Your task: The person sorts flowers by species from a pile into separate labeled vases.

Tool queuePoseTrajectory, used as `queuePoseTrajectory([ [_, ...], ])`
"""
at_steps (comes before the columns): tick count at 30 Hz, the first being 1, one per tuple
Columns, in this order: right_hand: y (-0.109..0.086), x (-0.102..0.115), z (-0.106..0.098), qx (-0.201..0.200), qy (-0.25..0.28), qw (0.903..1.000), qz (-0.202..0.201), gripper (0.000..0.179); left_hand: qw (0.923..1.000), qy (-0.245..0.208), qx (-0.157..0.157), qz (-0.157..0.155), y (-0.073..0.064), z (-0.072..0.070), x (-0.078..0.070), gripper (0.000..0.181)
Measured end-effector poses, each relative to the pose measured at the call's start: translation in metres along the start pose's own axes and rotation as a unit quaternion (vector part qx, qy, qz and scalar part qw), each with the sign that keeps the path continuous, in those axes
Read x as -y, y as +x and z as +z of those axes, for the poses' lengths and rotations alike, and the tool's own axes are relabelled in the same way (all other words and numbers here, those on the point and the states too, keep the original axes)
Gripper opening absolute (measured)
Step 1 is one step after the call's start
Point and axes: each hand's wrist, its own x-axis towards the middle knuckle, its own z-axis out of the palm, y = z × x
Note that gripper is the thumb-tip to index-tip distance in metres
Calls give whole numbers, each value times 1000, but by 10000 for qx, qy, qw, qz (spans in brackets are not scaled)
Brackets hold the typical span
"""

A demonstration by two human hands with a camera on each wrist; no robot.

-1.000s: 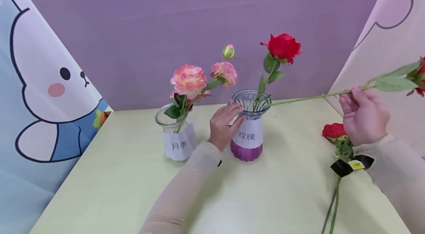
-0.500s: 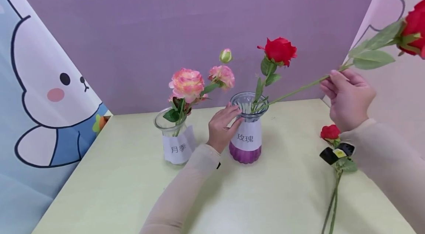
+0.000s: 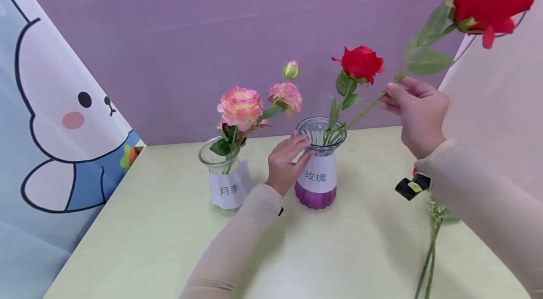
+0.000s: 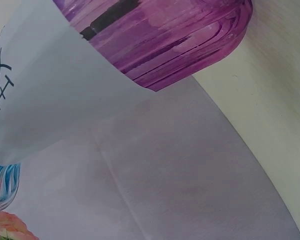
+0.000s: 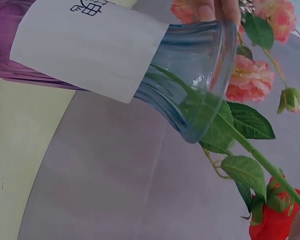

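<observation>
A red rose [image 3: 492,2] is leaning out of a purple-based vase [image 3: 316,197], the lower end of its stem sitting inside the glass and its big bloom hanging out to the upper right. The right hand [image 3: 422,112] is pinching the stem below the leaves; because the flower is slanting and probably top-heavy, a loosened pinch could be sending it swinging down, its stem levering against the rim and tugging the vase over. Guarding against that, the left hand [image 3: 288,161] is holding the rim's left side, fingers and thumb lightly curled about it; were that hold slipping, the vase could be sliding or tilting. A second red rose [image 3: 361,63] is standing in the same mouth, where its leaves are crowding close to the incoming stem and could be snagging, lifting it out. Just to the left, a clear vase [image 3: 212,164] is bearing pink flowers [image 3: 241,106]; the left sleeve [image 3: 254,214] is passing near enough that a careless elbow could be knocking it. Across the surface [image 3: 161,223], loose stems [image 3: 431,247] are lying beside the right sleeve [image 3: 483,204], which is hiding part of them and could be dragging them along.
</observation>
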Motion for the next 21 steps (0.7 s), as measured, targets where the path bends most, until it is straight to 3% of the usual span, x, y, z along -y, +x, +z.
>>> queuePoseTrajectory([
  [11,-9,-16,4,384,-1260,9909,292,8,9999,112,27,40,1,-1,0,28],
  [21,-14,-33,4,600,-1470,9862,465,10,10000,79,53,12,1,-2,-1,27],
])
